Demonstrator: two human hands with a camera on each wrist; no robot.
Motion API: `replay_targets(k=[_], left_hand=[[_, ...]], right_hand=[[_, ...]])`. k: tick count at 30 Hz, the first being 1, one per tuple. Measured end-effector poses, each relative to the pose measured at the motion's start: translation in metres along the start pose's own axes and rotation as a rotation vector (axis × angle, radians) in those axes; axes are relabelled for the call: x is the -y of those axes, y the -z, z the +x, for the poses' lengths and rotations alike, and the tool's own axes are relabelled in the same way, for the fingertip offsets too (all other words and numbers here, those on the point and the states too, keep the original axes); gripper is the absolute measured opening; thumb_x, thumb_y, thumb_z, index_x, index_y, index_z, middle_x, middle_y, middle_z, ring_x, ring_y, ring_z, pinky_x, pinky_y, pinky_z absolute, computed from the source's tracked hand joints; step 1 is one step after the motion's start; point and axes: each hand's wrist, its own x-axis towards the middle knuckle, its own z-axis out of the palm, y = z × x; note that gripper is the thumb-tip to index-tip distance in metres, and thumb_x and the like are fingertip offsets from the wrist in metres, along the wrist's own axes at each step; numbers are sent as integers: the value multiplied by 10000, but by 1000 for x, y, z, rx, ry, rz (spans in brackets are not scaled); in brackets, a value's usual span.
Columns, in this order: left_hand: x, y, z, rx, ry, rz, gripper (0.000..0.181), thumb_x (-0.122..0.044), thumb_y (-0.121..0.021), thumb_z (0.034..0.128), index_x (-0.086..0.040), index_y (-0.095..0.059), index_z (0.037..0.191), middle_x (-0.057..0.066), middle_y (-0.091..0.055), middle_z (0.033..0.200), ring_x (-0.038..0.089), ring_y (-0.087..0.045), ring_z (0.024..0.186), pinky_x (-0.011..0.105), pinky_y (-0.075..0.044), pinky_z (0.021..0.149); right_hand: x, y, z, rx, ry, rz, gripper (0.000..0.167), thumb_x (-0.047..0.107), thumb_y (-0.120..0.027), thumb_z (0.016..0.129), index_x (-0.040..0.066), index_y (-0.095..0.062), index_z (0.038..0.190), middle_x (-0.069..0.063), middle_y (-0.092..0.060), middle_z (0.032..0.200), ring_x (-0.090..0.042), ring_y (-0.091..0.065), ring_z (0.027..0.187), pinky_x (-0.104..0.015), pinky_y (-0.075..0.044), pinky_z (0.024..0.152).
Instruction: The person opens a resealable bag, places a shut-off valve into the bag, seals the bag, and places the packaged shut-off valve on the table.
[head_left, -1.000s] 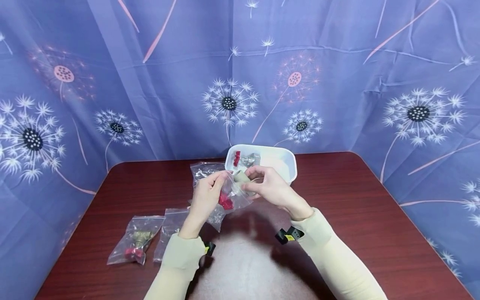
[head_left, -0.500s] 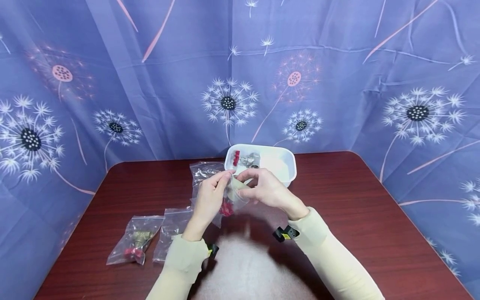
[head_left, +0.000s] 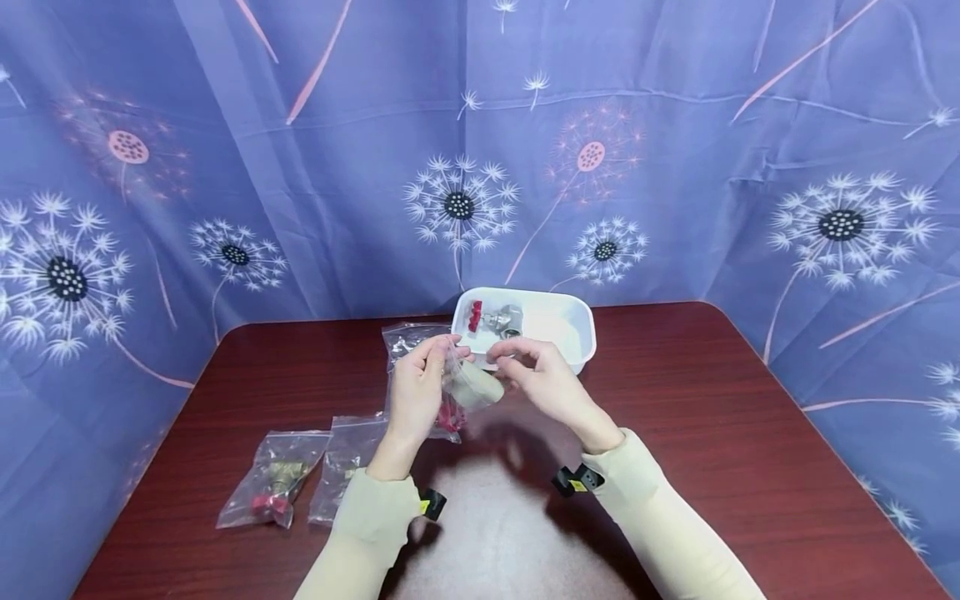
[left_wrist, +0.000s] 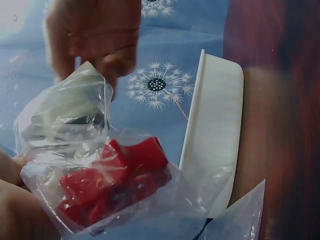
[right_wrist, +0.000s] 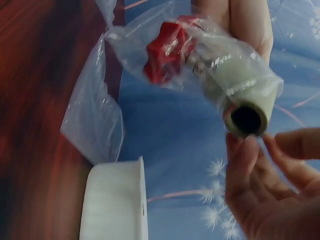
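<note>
A clear plastic bag holds a valve with a pale green-grey body (head_left: 477, 387) and a red handle (head_left: 452, 414). My left hand (head_left: 412, 396) pinches the bag near its upper edge, with the valve to its right. Beside the valve is my right hand (head_left: 551, 383), its fingers loosely bent. In the right wrist view, the fingertips of the right hand (right_wrist: 280, 195) are at the round open end of the valve body (right_wrist: 247, 112). The left wrist view shows the red handle (left_wrist: 120, 175) through the plastic, below the pale body (left_wrist: 75, 107).
Behind the hands, a white tray (head_left: 587, 337) holds a metal valve (head_left: 504, 321) with a red handle. Another bagged valve (head_left: 285, 479) lies at the left on the dark red table (head_left: 750, 433), beside a second clear bag (head_left: 341, 454). More clear plastic lies behind my left hand.
The right fingers have come away from around the pale valve body and are now at its right side. The body has tilted, its open end now pointing right and downward.
</note>
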Motion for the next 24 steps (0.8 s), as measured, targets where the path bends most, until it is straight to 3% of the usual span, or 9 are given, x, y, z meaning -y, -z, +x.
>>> replay_targets(k=[2, 5, 9, 12, 16, 21, 24], left_hand=[[1, 0, 0, 4, 11, -44, 287, -88, -450, 1045, 117, -623, 1148, 286, -677, 1026, 390, -673, 971, 288, -544, 807], [3, -1, 0, -14, 4, -49, 275, -66, -451, 1040, 128, -622, 1134, 292, -677, 1012, 395, -680, 943, 299, -547, 803], [6, -3, -1, -43, -1, -29, 260, -51, -456, 1036, 118, -634, 1121, 277, -686, 994, 377, -691, 917, 290, -550, 790], [7, -5, -1, -58, -6, -24, 257, -50, -459, 1035, 114, -638, 1118, 282, -684, 995, 377, -690, 922, 277, -548, 788], [7, -7, -2, -73, -17, -22, 262, -59, -468, 1034, 121, -641, 1117, 282, -684, 993, 377, -686, 938, 268, -544, 795], [7, -7, -1, -81, -18, -36, 273, -71, -466, 1037, 121, -638, 1128, 280, -682, 1004, 380, -679, 960, 284, -543, 800], [6, -6, 0, -85, -11, -30, 277, -80, -459, 1041, 106, -641, 1133, 275, -682, 1016, 366, -680, 965, 281, -547, 789]], right_hand=[[-6, 4, -3, 48, -72, 65, 205, 42, -538, 987, -84, -628, 1121, -217, -671, 897, -215, -641, 690, -313, -549, 597], [-18, 6, -6, 196, -229, 238, 233, 109, -507, 1014, -77, -617, 1100, -216, -671, 860, -203, -657, 661, -273, -537, 553], [-37, 2, -8, 349, -447, 589, 286, 199, -435, 1043, -39, -591, 1076, -165, -701, 887, -198, -689, 700, -246, -539, 574], [-46, -6, -12, 403, -527, 809, 335, 167, -365, 1040, -98, -520, 1174, -154, -711, 967, -217, -703, 814, -253, -556, 688], [-49, -17, -17, 357, -478, 898, 327, 50, -396, 1015, -161, -433, 1263, -187, -692, 1061, -243, -697, 912, -314, -549, 818], [-47, -28, -19, 221, -296, 693, 202, 16, -556, 978, -111, -560, 1135, -190, -702, 1014, -226, -708, 857, -331, -561, 784], [-46, -31, -19, 167, -232, 599, 183, 27, -555, 985, -115, -582, 1096, -180, -704, 962, -211, -709, 818, -316, -567, 741]])
